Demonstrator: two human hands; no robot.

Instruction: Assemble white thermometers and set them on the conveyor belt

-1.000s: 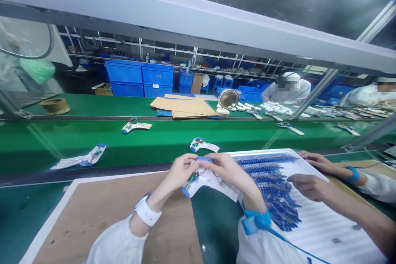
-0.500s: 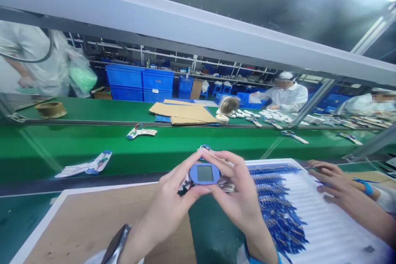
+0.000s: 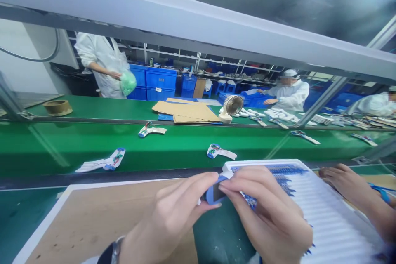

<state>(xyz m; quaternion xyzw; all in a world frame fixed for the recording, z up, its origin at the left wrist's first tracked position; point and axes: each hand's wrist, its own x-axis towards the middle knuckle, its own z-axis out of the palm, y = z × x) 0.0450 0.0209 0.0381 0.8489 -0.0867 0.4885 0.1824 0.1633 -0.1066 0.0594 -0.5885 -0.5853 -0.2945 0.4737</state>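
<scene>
Between both hands is a small blue oval display unit with a dark screen, tilted and turned toward the right. My left hand pinches its left side between thumb and fingers. My right hand has its thumb and fingertips closed on the unit's upper right edge, where a bit of white shows; the fingers hide part of it. To the right, a white ribbed tray holds rows of blue parts, partly covered by my right hand. Brown cardboard lies on the left.
White device halves with wiring lie on the green belt. Another person's hands are at the tray's right side. Beyond are a small fan, cardboard sheets, a tape roll and people in white.
The display unit has tilted, and my right hand has shifted its grip to the upper right edge. Belt pieces appear farther right. The person with the green bag now shows more fully.
</scene>
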